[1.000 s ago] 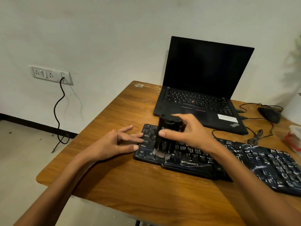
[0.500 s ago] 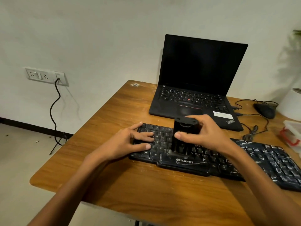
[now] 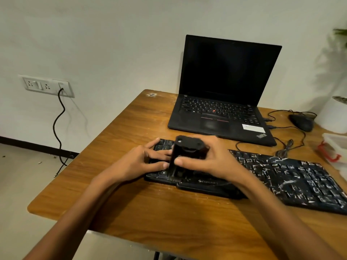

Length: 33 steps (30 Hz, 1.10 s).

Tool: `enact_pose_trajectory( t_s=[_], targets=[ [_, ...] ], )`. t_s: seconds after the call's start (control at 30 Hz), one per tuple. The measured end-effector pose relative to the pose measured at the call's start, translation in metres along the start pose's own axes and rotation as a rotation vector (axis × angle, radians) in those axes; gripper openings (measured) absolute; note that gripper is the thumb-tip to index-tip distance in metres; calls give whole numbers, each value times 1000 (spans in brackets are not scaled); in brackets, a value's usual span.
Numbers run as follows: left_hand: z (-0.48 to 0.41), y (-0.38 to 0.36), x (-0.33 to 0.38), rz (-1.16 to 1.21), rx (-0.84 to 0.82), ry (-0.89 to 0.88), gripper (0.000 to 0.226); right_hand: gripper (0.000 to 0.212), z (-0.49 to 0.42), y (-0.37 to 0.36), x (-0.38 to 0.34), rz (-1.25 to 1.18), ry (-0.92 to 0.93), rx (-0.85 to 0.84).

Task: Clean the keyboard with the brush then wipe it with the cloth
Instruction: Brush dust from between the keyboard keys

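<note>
Standing upright on the left end of the black plastic keyboard (image 3: 206,182), toward the wooden desk's (image 3: 122,139) left edge, the black block-shaped brush (image 3: 185,147) is gripped by the right hand (image 3: 212,162), while the left hand (image 3: 139,162), fingers spread, rests on keys just beside it.

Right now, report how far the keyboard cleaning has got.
Done: little that shows; the keys near the brush look darker. In hand: the right hand grips the brush upright on the left part of the keyboard while the left hand rests on its end. Left: the white-streaked keys to the right, then the wipe; no cloth is in view.
</note>
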<state>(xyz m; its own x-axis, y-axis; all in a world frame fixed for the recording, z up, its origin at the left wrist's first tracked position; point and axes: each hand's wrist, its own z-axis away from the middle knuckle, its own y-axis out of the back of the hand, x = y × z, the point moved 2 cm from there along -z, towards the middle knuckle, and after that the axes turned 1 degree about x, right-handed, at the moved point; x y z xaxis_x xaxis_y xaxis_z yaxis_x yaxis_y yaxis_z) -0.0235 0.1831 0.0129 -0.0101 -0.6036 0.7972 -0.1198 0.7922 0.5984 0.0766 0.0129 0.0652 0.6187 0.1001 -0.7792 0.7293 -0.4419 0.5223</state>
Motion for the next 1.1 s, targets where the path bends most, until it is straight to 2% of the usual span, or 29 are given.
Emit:
enact_pose_trajectory(
  t_s=[0.17, 0.23, 0.33, 0.43, 0.6, 0.77, 0.87, 1.0, 1.1],
  targets=[
    [-1, -1, -1, 3, 10, 13, 29, 22, 15, 39, 6, 68, -136, -40],
    [-1, -1, -1, 21, 15, 18, 29, 19, 18, 48, 2, 51, -121, -42],
    [0, -2, 2, 31, 12, 10, 25, 23, 7, 17, -4, 22, -60, -107],
    [2, -1, 2, 29, 11, 2, 23, 28, 5, -2, 0, 58, -80, -137],
    [-2, -2, -2, 38, 2, 14, 29, 30, 41, 59, 6, 103, -217, -110],
    [0, -3, -2, 23, 8, 12, 33, 14, 19, 41, -9, 5, -86, -90],
    [2, -3, -2, 17, 30, 21, 32, 20, -1, 11, -1, 37, -91, -110],
    [2, -4, -2, 15, 28, 24, 33, 23, -10, 30, 4, 63, -77, 131],
    [1, -3, -1, 20, 25, 14, 32, 22, -4, 21, 4, -26, -82, 3]
  ],
)
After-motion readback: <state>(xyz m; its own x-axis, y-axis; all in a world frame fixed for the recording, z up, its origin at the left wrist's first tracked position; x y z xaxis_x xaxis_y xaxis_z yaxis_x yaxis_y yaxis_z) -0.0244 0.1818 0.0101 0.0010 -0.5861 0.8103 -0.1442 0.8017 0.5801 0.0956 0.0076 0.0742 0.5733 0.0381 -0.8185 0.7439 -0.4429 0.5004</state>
